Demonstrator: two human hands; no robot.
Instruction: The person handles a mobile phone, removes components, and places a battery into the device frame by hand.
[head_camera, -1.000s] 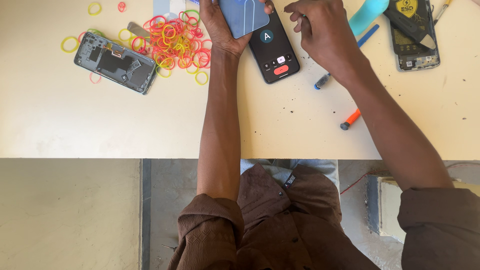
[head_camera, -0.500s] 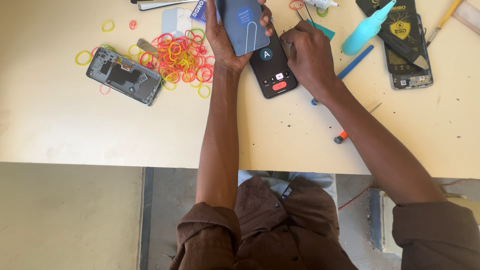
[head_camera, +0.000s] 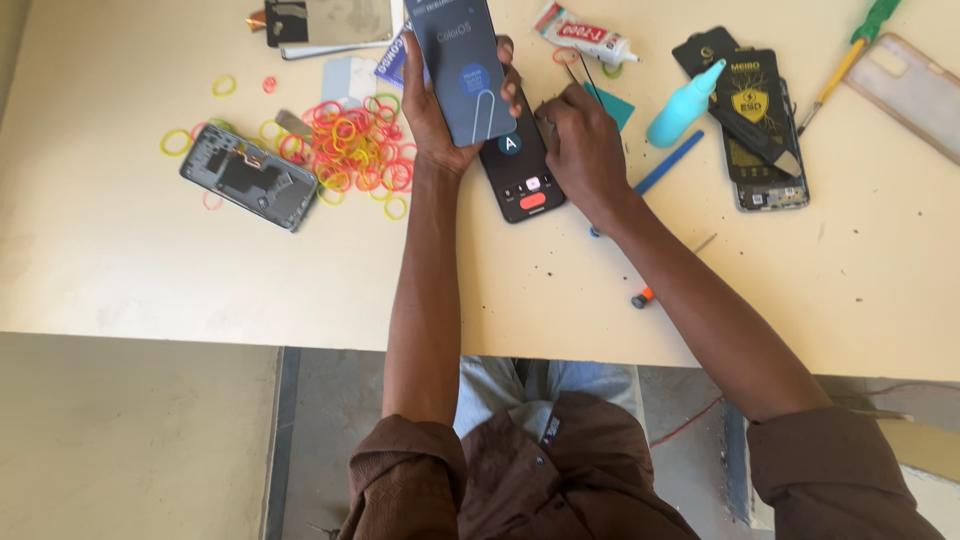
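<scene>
A dark blue-grey rectangular smartphone (head_camera: 465, 70) is being held up in the left hand (head_camera: 440, 120), fingers wrapped round its edges, long axis running away from the body. The right hand (head_camera: 580, 150) is being kept just beside it, fingers curled nearly closed; whether something thin is being pinched cannot be told. Beneath both, a black phone with a lit screen (head_camera: 520, 175) is lying on the cream table (head_camera: 150, 270), beside a heap of coloured rubber bands (head_camera: 350, 150).

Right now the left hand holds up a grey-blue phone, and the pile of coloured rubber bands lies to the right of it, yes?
Not quite. The left hand does hold the grey-blue phone, but the head view shows the rubber bands lying to its left, beside the opened phone frame.
</scene>
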